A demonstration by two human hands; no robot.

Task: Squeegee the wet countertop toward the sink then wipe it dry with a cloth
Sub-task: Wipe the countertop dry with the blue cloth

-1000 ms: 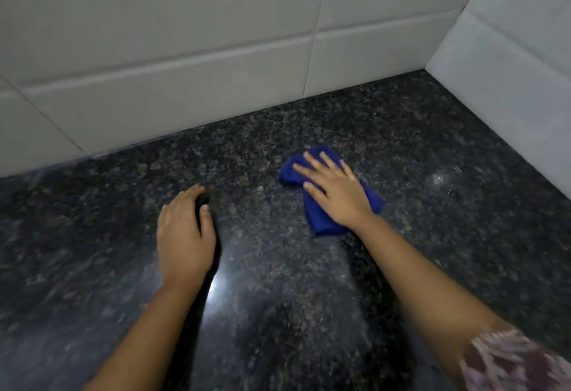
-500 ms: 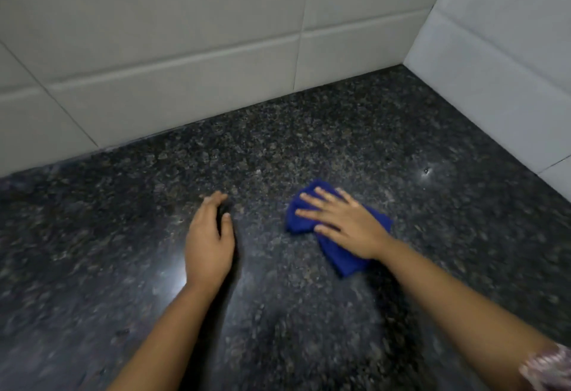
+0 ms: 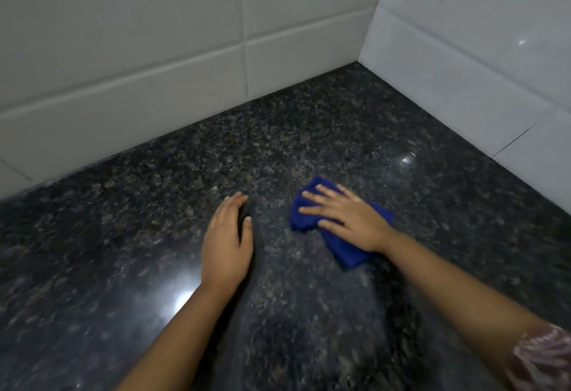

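Flat and spread wide, the right hand (image 3: 352, 220) presses down on a small bunched-up dark blue cloth (image 3: 343, 248) and does not grab it. It lies on the shiny black speckled stone countertop (image 3: 309, 137), right of the middle and near the white tiled wall (image 3: 154, 59). Just left of it, the left hand (image 3: 227, 242) lies flat and holds nothing.
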